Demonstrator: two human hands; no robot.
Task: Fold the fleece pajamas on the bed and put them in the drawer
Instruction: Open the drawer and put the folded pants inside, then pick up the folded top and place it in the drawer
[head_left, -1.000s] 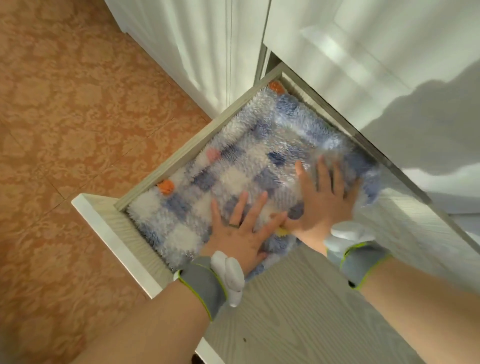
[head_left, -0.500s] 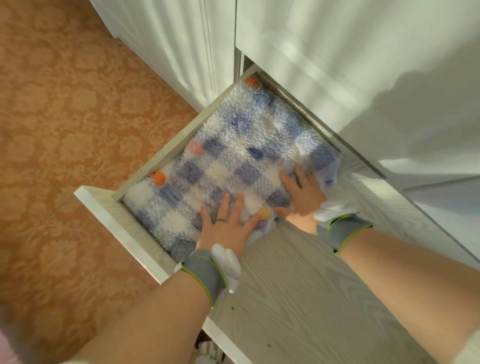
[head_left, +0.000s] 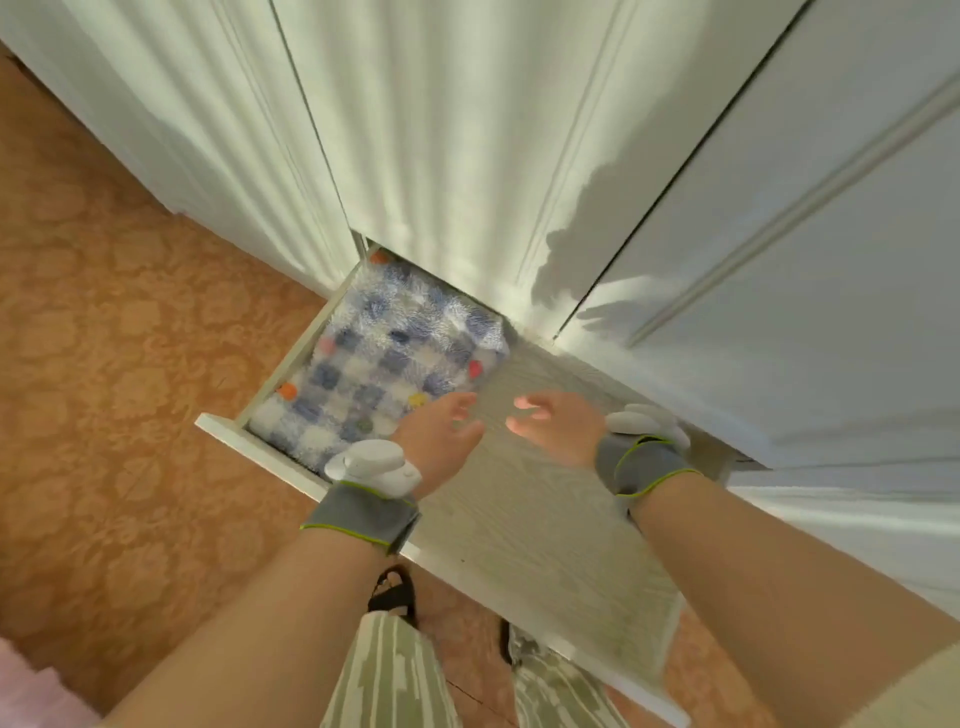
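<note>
The folded fleece pajamas (head_left: 387, 358), blue-and-white checked with small coloured pompoms, lie in the left part of the open drawer (head_left: 540, 525), which has a pale wood-grain bottom. My left hand (head_left: 441, 431) hovers just off the pajamas' near right corner, fingers loosely curved and holding nothing. My right hand (head_left: 558, 423) hangs above the bare drawer bottom, fingers relaxed, also empty. Both wrists wear grey bands with white trackers.
White wardrobe doors (head_left: 467, 156) rise directly behind the drawer. The drawer's white front edge (head_left: 270, 452) juts out over the orange patterned floor (head_left: 104, 364). My feet in dark sandals (head_left: 392, 597) stand below the drawer front.
Both hands have lifted off the pajamas and drawn back toward me. The view has pulled up and away, so the drawer looks smaller.
</note>
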